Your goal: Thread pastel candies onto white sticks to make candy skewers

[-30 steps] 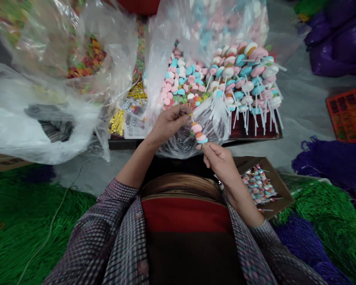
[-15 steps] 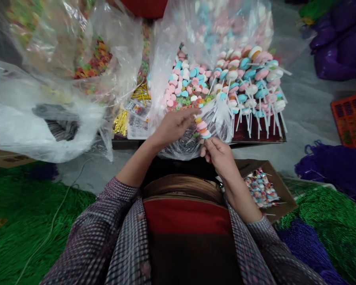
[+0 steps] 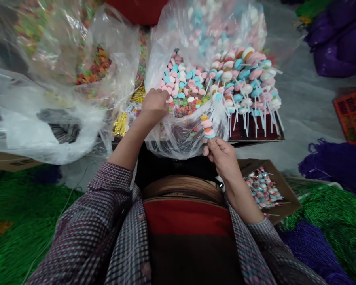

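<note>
My right hand (image 3: 222, 156) grips the lower end of a candy skewer (image 3: 207, 126) stacked with pink, orange and blue sweets, held upright in front of a clear plastic bag (image 3: 180, 138). My left hand (image 3: 154, 102) reaches into that bag, fingers curled down over the loose pink, blue and white heart candies (image 3: 184, 81) and small ring sweets (image 3: 186, 103). Whether it holds any sweet is hidden. A pile of finished skewers (image 3: 249, 85) with white sticks lies to the right on a dark tray (image 3: 255, 132).
Another clear bag (image 3: 77, 79) of orange and green ring sweets lies at the left. A cardboard box (image 3: 267, 190) of wrapped skewers sits by my right arm. Green (image 3: 23, 221) and purple (image 3: 338, 162) bead strands cover the floor. An orange crate (image 3: 353, 114) stands at the right.
My left hand left the top of the skewer and moved up and left into the bag of loose candies. My right hand kept the skewer nearly still.
</note>
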A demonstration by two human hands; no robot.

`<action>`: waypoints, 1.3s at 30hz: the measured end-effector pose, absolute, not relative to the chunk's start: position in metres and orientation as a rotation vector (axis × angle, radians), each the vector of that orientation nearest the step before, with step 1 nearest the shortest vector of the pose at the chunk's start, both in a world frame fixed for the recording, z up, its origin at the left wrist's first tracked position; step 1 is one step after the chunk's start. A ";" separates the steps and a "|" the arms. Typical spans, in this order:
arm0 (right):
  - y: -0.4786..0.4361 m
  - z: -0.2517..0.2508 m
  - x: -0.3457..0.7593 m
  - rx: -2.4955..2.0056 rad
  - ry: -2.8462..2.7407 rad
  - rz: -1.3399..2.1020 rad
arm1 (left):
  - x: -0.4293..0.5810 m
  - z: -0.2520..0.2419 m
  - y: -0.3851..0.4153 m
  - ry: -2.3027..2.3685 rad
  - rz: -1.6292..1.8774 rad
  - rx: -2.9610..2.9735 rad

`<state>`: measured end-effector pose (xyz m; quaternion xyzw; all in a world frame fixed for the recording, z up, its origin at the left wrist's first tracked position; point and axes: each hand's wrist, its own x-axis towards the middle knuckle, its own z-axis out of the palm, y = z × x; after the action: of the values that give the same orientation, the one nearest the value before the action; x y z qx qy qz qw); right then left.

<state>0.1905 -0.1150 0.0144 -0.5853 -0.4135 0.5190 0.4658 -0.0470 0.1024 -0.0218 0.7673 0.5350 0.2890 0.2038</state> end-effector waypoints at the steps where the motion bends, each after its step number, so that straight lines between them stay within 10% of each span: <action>1: -0.112 0.016 0.190 -1.436 -1.008 1.262 | -0.048 -0.018 0.102 1.461 0.878 2.092; 14: -0.034 0.033 0.146 -1.327 -1.063 1.116 | -0.004 0.023 0.003 0.843 1.088 1.123; 39: -0.043 0.022 0.162 -1.314 -1.076 1.240 | 0.009 0.018 -0.020 1.008 1.091 1.277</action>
<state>0.1616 -0.0426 0.0222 -0.5424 -0.4441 0.5119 0.4966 0.0092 -0.0205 0.0182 0.5411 0.4274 0.4623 0.5575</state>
